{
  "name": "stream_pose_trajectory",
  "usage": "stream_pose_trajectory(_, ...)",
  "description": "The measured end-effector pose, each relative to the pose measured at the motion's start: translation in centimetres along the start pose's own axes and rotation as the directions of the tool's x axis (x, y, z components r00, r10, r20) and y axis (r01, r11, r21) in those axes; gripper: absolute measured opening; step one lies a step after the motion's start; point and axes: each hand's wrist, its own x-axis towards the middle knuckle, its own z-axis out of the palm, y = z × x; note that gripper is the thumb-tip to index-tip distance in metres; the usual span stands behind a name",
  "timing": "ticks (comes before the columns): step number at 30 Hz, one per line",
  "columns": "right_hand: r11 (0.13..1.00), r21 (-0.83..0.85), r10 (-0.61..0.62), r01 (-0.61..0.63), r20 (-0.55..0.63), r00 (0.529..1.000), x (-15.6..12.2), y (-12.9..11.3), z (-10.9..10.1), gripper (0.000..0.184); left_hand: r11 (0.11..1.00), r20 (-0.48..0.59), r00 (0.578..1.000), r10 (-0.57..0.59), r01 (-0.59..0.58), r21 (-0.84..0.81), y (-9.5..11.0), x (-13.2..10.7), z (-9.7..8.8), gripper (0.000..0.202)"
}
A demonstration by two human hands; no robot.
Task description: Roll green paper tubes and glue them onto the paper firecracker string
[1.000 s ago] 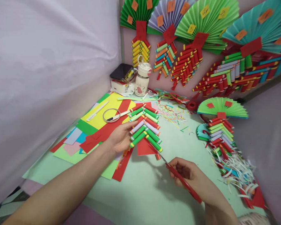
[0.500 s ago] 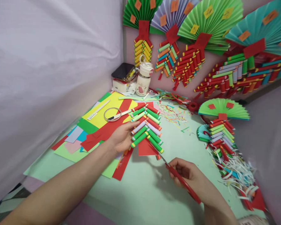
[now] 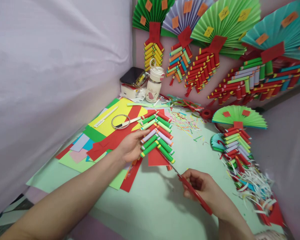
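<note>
My left hand (image 3: 131,146) holds the left side of a paper firecracker string (image 3: 157,135), two slanting rows of green, red, lilac and white rolled tubes, lying on the pale green table (image 3: 150,203). A red paper flap (image 3: 155,158) sticks out below the tubes. My right hand (image 3: 207,190) is closed on red-handled scissors (image 3: 193,194), whose blade tip reaches the flap's lower right edge.
Coloured paper sheets (image 3: 102,140) lie to the left, with a tape ring (image 3: 120,121) and a white craft knife (image 3: 105,117). A mug (image 3: 153,85) and a box stand in the corner. A finished fan with firecrackers (image 3: 236,133) and paper scraps lie right. Paper fans hang on the wall.
The view has shifted slightly. Both hands keep their hold; the scissors stay at the red flap's edge.
</note>
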Motion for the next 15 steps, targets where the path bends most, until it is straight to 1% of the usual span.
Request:
stream_pose_trajectory(7,1.0,-0.012,0.005,-0.005,-0.017,1.0,0.05,0.15,0.01,0.036,1.0,-0.015,1.0,0.006,-0.006,0.004,0.0,-0.04,0.06,0.015)
stream_pose_trajectory(15,0.999,-0.047,-0.019,0.019,0.009,1.0,0.09,0.61,-0.22,0.034,1.0,-0.015,1.0,0.018,-0.017,0.012,-0.14,-0.04,0.05,0.016)
